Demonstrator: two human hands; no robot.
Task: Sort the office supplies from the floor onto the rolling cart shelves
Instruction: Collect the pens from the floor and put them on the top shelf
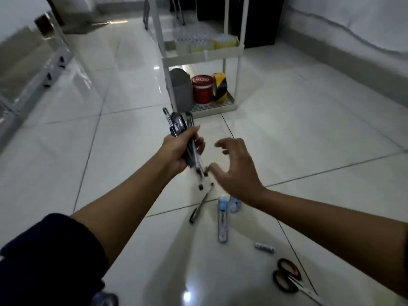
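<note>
My left hand (178,151) grips a bundle of pens (180,125), their caps pointing up toward the cart and their tips hanging below my fist. Just right of the bundle's lower end, my right hand (236,168) hovers with fingers spread and loosely curled, holding nothing. On the tiled floor below lie one black pen (199,206), a grey utility knife (222,224), a small clear tape dispenser (234,204), a small battery-like cylinder (264,248) and black-handled scissors (289,277). The white rolling cart (204,55) stands ahead.
The cart's lower shelf holds a grey container (181,91), a red tin (203,89) and a yellow-black tape roll (220,87). Its middle shelf carries clear tape rolls (223,41). A metal rack (55,54) lines the left side and a white wall (353,40) the right.
</note>
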